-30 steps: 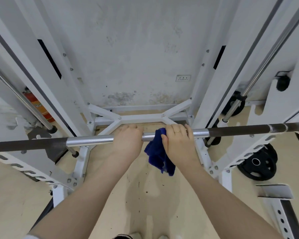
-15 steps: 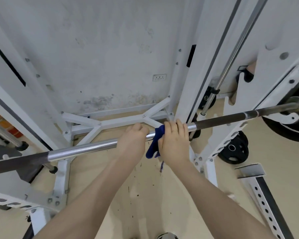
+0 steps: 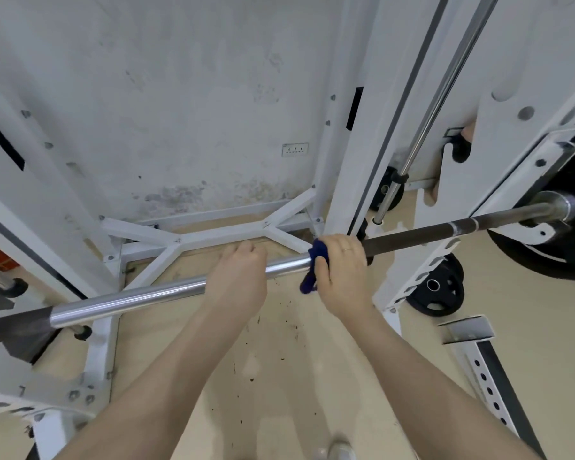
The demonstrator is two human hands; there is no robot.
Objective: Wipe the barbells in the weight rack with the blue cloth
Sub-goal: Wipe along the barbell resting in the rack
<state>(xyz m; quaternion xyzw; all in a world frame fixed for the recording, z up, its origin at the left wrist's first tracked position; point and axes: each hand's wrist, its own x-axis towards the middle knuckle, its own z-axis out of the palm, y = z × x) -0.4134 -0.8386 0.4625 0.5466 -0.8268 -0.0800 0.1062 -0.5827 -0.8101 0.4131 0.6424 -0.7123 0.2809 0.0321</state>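
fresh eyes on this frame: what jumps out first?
Two hands on the barbell crossing mid-frame: the left hand grips the shiny centre, the right hand clamps a blue cloth round it. At far right a black weight plate sits on the bar's end.

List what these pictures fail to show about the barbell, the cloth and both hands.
Head view only:
- Blue cloth: mostly hidden under the right hand gripping it on the barbell.
- Left hand: fingertips curl behind the bar, out of sight.
- Barbell's left end: cut off by the frame edge.
- Right weight plate: partly cut off by the frame edge, partly behind the white rack.
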